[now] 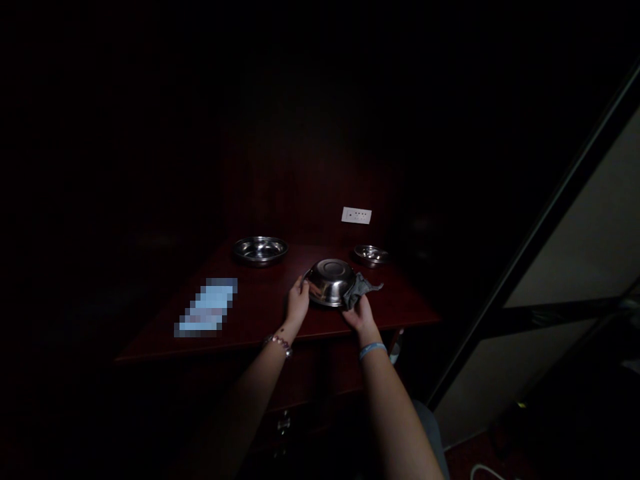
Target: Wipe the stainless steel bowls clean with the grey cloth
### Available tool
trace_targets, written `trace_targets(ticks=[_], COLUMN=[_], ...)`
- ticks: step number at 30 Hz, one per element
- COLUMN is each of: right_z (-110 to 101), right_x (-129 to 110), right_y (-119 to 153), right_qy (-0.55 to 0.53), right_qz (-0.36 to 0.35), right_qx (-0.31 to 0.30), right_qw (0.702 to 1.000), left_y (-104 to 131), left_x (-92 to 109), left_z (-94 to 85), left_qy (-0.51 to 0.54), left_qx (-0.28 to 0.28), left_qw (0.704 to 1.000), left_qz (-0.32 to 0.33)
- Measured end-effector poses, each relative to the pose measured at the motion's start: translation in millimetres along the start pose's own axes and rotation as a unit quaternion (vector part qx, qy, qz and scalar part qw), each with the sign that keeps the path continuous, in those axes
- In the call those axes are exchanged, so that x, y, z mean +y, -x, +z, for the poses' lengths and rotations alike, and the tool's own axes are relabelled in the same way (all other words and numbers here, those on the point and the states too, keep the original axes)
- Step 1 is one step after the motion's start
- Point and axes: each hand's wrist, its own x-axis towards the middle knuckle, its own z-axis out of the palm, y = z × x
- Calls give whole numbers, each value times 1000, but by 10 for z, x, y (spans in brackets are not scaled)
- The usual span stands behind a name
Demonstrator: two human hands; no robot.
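An upturned shiny metal bowl (332,283) is held between both hands above the front of a dark red desk (270,313). My left hand (299,303) grips its left rim, thumb against the outer side. At the right rim, my right hand (359,313) is closed on a grey cloth (359,288) that is pressed against the bowl. Part of the cloth sticks out to the right. The right fingers are partly hidden under cloth and bowl.
A wide metal bowl (261,252) stands at the back left, a smaller metal bowl (371,256) at the back right. Something blurred and pale blue (207,308) lies on the left. A white socket panel (357,215) is on the back wall. Drawers sit below the desktop.
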Motion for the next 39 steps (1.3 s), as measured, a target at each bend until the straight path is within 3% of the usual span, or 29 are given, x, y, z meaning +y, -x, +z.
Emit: trace_targets(ticks=[3, 13, 39], right_z=[12, 21, -10], right_x=[9, 9, 40], right_y=[7, -1, -42], right_qy=[-24, -29, -14], right_qz=[19, 23, 9], right_qx=[35, 5, -2], right_qw=[999, 999, 1000], left_y=[9, 23, 14], left_x=[16, 33, 30], left_z=[2, -11, -12], left_qy=[-2, -4, -9], left_qx=[3, 5, 6], left_qw=[1000, 1000, 1000], left_qz=[1, -7, -1])
